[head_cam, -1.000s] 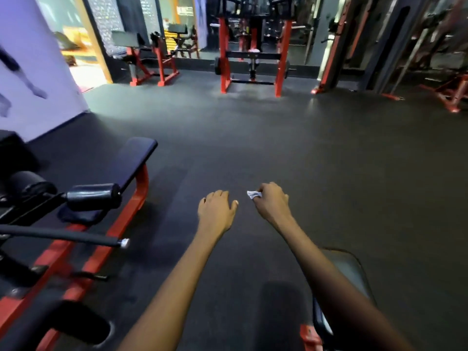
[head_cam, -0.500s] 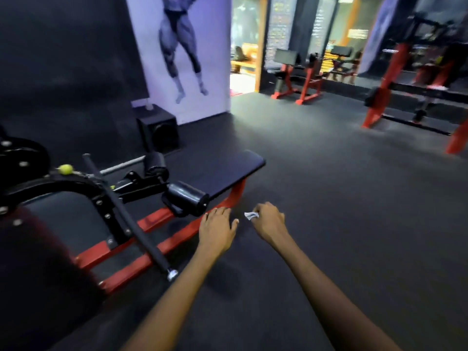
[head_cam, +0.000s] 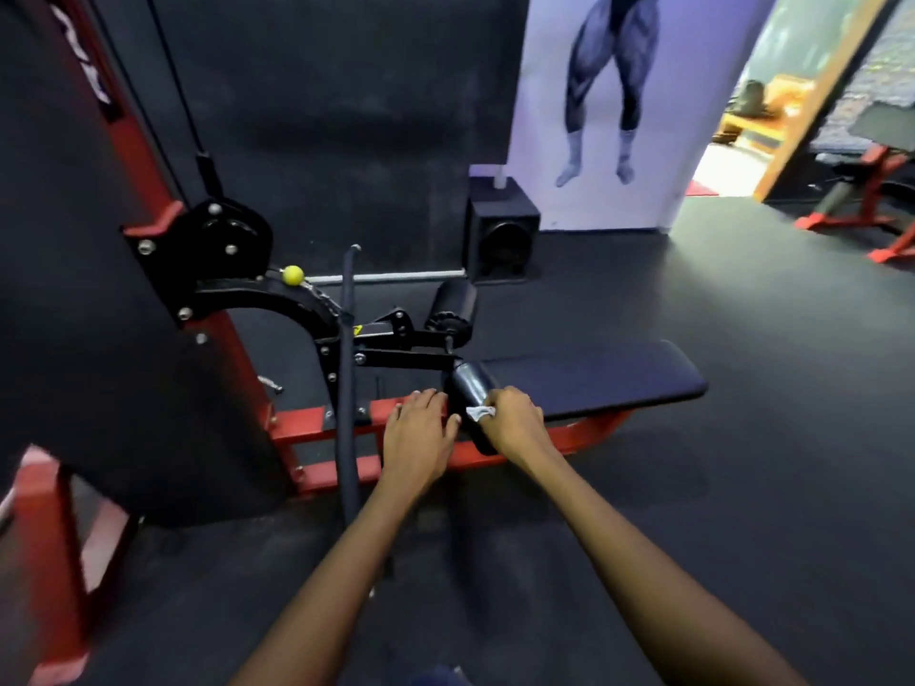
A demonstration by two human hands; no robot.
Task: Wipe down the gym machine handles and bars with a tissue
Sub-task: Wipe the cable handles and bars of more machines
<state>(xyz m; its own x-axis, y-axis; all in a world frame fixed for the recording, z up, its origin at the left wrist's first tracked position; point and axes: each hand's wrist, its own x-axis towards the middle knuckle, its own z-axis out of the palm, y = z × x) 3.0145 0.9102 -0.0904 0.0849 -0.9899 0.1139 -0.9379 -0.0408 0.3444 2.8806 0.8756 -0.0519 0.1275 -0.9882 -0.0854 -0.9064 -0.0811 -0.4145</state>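
A red-framed cable machine stands ahead with a black padded bench point(head_cam: 599, 378). Two black foam rollers stick out beside the bench: a near one point(head_cam: 468, 383) and a far one point(head_cam: 453, 309). My right hand point(head_cam: 512, 420) pinches a small white tissue point(head_cam: 479, 413) and holds it against the near roller. My left hand point(head_cam: 418, 428) hovers just left of that roller with fingers loosely extended, over the red base frame point(head_cam: 317, 428). A long black bar handle point(head_cam: 345, 368) hangs on the cable in front of the machine, left of my left hand.
A tall black weight-stack shroud point(head_cam: 99, 339) fills the left side. A black speaker box point(head_cam: 502, 240) sits by the back wall under a poster. More red machines point(head_cam: 861, 210) stand at far right beside a doorway. Dark rubber flooring point(head_cam: 742, 462) spreads to the right.
My view has swung left onto the cable machine. Both hands have moved forward to the near foam roller, and the tissue in my right hand now touches it.
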